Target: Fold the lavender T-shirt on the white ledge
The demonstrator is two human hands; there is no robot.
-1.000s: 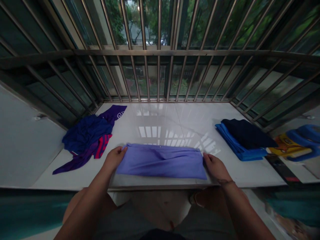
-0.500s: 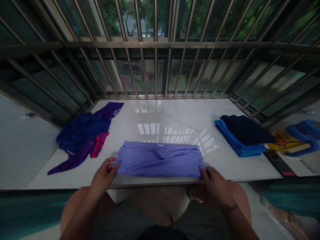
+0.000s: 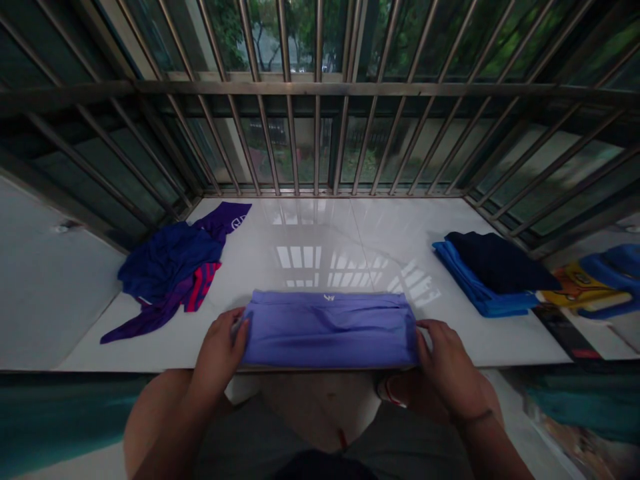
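While the folded lavender garment (image 3: 327, 328) lies crosswise between them, left hand (image 3: 220, 350) and right hand (image 3: 447, 363) each pinch one short end, equally near.

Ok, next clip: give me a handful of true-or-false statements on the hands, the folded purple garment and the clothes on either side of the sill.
1. Both hands, left hand and right hand, grip the ends of the purple garment. True.
2. The purple garment hangs from the window bars. False: it lies on the white sill.
3. A loose heap of blue and striped clothes lies to the left. True.
4. The stack on the right is crumpled. False: it is neatly folded, dark piece on top of blue.
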